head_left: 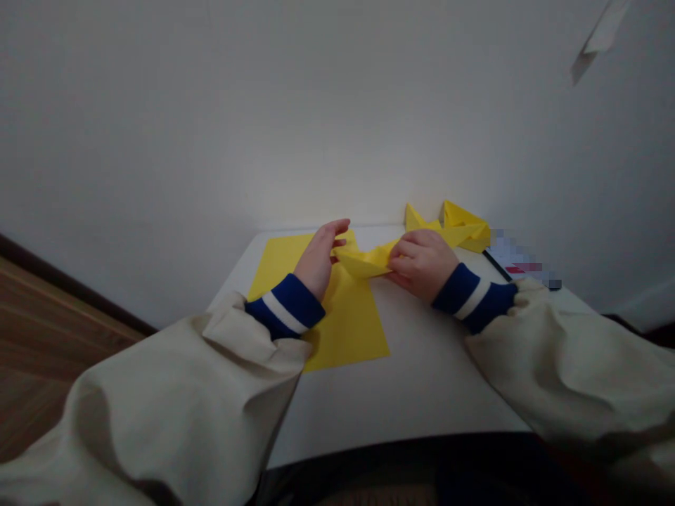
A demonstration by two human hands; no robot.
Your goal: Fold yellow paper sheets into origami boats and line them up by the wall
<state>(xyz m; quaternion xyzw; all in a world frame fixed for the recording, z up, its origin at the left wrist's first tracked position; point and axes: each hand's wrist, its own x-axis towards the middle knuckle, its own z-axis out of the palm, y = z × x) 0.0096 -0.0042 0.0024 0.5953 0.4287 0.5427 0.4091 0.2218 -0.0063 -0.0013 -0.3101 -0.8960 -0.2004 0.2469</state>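
A folded yellow paper boat is held up over the table in the middle of the head view. My right hand pinches its right end between thumb and fingers, which hide that end. Beside the boat's left tip is my left hand, its fingers stretched out and apart; whether a fingertip touches the paper I cannot tell. Beneath the left hand and the boat lies a flat sheet of yellow paper, partly covered by my left sleeve.
More folded yellow paper shapes stand against the wall behind my right hand. Right of them lies a flat dark-edged item, partly blurred out. The white table meets the wall at the back. Wood panelling is at left.
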